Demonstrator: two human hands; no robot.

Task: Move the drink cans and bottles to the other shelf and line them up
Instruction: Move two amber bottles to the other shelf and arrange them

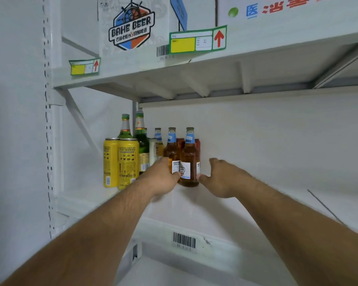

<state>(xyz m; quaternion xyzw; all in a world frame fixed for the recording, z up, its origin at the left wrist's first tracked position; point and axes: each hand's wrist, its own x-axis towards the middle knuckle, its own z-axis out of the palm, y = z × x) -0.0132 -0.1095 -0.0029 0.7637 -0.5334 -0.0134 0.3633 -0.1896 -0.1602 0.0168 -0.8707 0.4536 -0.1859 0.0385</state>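
1. White metal shelving fills the frame: a shelf board (246,162) carries a cluster of drinks at its left end, under an upper shelf (194,65) stacked with cartons, one printed "BAHE BEER" (130,25).

2. Two amber glass bottles (188,159) with blue neck labels stand upright at the front right of the cluster, touching or nearly so; red cans (197,143) show just behind them.

3. A person's left hand (163,178) is wrapped around the lower body of the left amber bottle, fingers over its label. The right hand (221,178) is spread open just beside the right bottle, fingertips at its base; whether it touches is unclear.

4. Likely handling: full glass bottles, heavy for their size, rigid, smooth, breakable if knocked together or dropped. The broad lower body, on the paper label, looks the surest hold; the narrow neck offers less control.

5. Further left stand a third blue-labelled bottle (158,139), a pale can (153,149), two tall green bottles (141,139) and two yellow cans (122,162). The cans are probably lighter and dent easily.

6. Barcode stickers (184,240) mark the shelf edge below.
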